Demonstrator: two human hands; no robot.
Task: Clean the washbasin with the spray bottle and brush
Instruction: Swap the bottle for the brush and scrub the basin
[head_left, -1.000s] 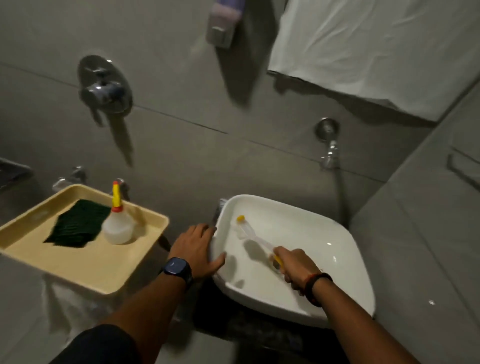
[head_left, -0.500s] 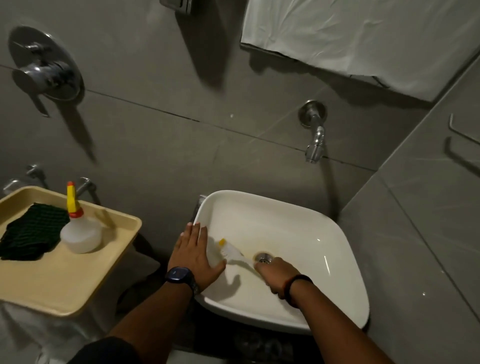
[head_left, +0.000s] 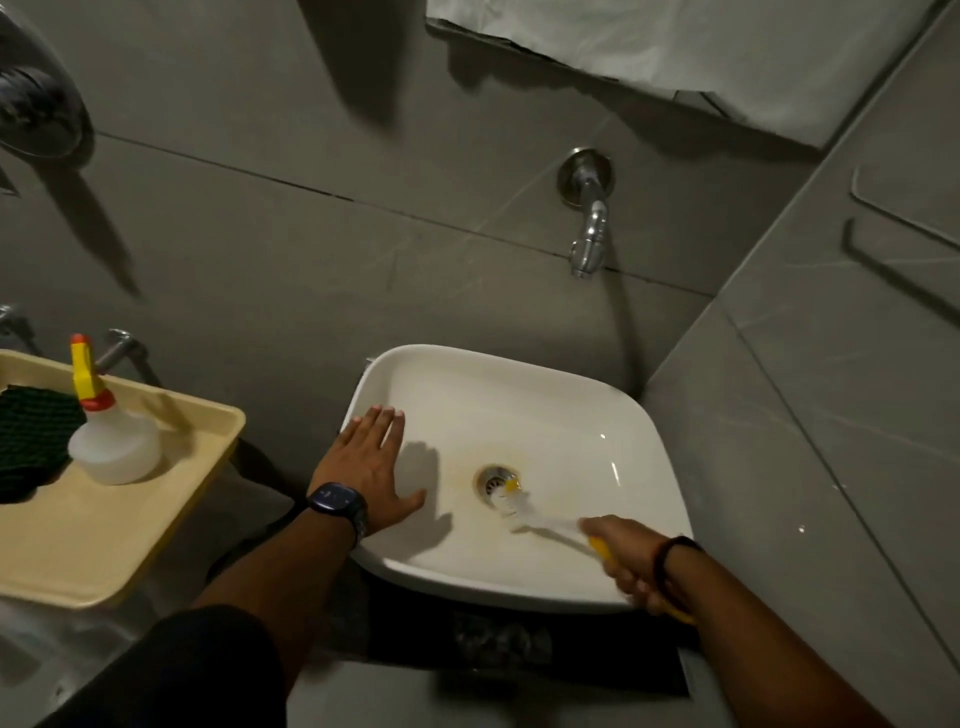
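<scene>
A white square washbasin (head_left: 524, 384) sits against the grey tiled wall, its metal drain (head_left: 494, 478) in the middle. My right hand (head_left: 626, 558) grips the yellow handle of a brush (head_left: 524, 512) at the basin's front right; the white bristle head with its yellow tip lies on the drain. My left hand (head_left: 370, 470) rests flat, fingers spread, on the basin's left rim, a dark watch on the wrist. The spray bottle (head_left: 111, 441), clear with a yellow and red nozzle, stands upright on a beige tray (head_left: 171, 499) to the left.
A chrome tap (head_left: 589, 218) juts from the wall above the basin. A dark green scrub cloth (head_left: 34, 436) lies on the tray beside the bottle. A side wall closes in on the right, with a towel rail (head_left: 904, 249). White cloth (head_left: 675, 41) hangs at the top.
My right hand has drawn back to the basin's front right corner, and the brush head has swept from the left side of the bowl onto the drain. My left hand stays on the left rim.
</scene>
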